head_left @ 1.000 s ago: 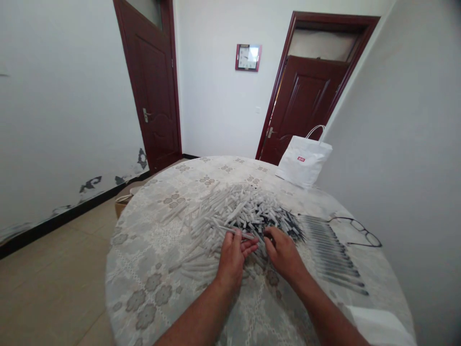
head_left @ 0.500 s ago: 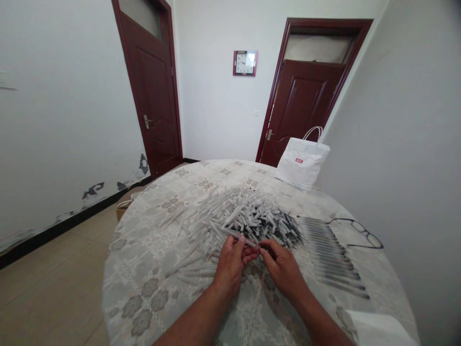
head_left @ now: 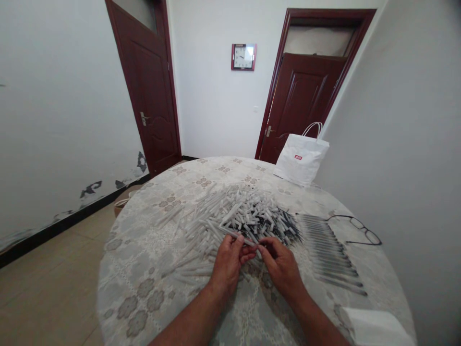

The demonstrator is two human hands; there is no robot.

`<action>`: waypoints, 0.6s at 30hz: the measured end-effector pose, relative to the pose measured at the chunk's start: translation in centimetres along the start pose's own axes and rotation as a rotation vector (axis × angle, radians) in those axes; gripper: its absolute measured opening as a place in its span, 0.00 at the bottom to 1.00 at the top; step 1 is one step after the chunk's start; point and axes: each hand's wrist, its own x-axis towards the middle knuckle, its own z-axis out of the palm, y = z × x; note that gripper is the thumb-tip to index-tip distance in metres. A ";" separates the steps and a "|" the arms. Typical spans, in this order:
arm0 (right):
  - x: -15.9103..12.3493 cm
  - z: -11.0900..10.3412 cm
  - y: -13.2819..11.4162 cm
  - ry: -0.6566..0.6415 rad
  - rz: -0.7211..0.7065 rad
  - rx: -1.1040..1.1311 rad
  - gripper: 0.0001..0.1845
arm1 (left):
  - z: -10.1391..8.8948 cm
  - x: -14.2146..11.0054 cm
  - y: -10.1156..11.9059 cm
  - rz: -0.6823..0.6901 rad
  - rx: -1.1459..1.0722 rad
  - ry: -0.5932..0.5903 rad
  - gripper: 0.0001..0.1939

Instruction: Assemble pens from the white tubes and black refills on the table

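Head-worn view, forward and down across the cloth-covered table [head_left: 129,269]
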 end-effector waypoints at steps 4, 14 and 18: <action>0.0 0.0 -0.2 0.002 -0.025 0.036 0.11 | 0.2 -0.2 0.0 -0.002 -0.014 -0.012 0.19; -0.1 0.2 0.6 -0.029 -0.088 0.082 0.08 | -0.1 0.0 -0.4 0.020 -0.012 0.016 0.19; 0.0 0.1 0.8 -0.018 -0.094 0.040 0.08 | 0.1 -0.1 -0.4 0.008 -0.038 0.025 0.20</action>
